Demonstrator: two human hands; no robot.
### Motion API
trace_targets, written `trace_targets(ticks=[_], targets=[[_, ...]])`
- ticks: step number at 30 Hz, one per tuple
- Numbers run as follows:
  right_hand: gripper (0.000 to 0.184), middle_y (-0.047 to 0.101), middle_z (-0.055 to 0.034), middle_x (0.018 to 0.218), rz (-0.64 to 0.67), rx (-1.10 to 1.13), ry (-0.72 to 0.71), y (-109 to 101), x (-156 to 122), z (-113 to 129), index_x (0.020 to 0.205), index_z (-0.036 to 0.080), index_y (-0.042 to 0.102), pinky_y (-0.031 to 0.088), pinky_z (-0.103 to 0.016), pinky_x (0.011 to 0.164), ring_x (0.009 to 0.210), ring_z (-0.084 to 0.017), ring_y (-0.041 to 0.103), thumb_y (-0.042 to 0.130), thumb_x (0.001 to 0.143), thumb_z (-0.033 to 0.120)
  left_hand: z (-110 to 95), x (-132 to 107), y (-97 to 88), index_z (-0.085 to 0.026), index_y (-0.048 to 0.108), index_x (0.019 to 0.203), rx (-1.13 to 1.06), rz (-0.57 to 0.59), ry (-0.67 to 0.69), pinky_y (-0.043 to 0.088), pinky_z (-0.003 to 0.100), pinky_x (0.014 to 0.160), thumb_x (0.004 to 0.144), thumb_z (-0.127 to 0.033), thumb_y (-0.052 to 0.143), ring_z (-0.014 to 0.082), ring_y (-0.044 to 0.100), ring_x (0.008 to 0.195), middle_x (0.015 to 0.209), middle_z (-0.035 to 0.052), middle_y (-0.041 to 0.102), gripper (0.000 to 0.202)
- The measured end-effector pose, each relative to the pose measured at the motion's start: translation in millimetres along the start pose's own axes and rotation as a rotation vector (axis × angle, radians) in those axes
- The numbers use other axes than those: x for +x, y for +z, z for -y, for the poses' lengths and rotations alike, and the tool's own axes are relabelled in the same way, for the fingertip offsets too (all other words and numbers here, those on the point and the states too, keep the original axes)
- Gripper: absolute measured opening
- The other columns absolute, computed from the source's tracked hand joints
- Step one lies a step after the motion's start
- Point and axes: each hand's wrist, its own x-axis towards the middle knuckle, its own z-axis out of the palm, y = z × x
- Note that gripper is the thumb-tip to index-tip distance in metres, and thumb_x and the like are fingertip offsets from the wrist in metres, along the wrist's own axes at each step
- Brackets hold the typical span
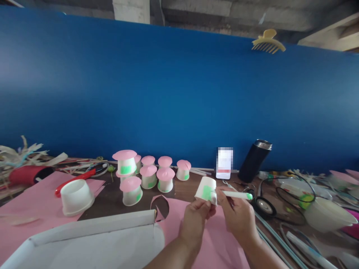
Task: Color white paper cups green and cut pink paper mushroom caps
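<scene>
A white paper cup (200, 190) with a bright green patch on its side is tilted in my left hand (196, 220), whose fingers grip its lower edge. My right hand (237, 215) is closed around a white marker (237, 194) with a green end pointing right. The marker's other end is hidden near the cup, and I cannot tell whether it touches. Below both hands lies a pink paper sheet (213, 239). To the left stand several upturned cups with pink paper tops, such as this pink-topped cup (131, 191), most showing green patches.
A plain white cup (76, 198) and a red-handled tool (75, 182) rest on pink paper at left. A white cardboard tray (92, 239) lies in front. Behind the hands are a blurred phone (224, 164) and a dark bottle (254, 160). Cables and another white cup (327, 215) clutter the right.
</scene>
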Motion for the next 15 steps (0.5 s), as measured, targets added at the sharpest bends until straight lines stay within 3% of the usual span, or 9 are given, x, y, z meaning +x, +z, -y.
trace_targets(ticks=[3,10,15], targets=[[0.036,0.074,-0.0088,0.092,0.003,0.006,-0.018,0.1,-0.3,-0.5,0.089,0.019,0.070,0.051,-0.030,0.073,0.081,-0.023,0.069,0.048,0.090,0.048,1.0,0.0,-1.1,-0.013,0.073,0.070,0.014,0.004,0.002,0.043,0.036,0.086,0.071,-0.036,0.076,0.0158,0.056,0.073,0.069,0.0041,0.062,0.023],[0.035,0.074,-0.0058,0.079,0.017,-0.003,0.014,0.6,-4.0,-1.6,0.087,0.019,0.069,0.050,-0.027,0.064,0.065,-0.020,0.067,0.050,0.089,0.049,2.1,1.2,-2.2,-0.013,0.073,0.071,0.010,0.005,0.010,0.044,0.036,0.088,0.071,-0.036,0.076,0.0160,0.057,0.076,0.073,0.0047,0.063,0.024],[0.035,0.074,-0.0063,0.089,-0.018,-0.031,-0.016,0.0,-2.0,-1.0,0.090,0.020,0.069,0.050,-0.027,0.070,0.078,-0.021,0.069,0.047,0.091,0.047,2.5,0.6,-1.7,-0.012,0.072,0.072,0.007,0.013,0.005,0.044,0.037,0.088,0.072,-0.037,0.076,0.0167,0.058,0.078,0.074,0.0059,0.064,0.026]])
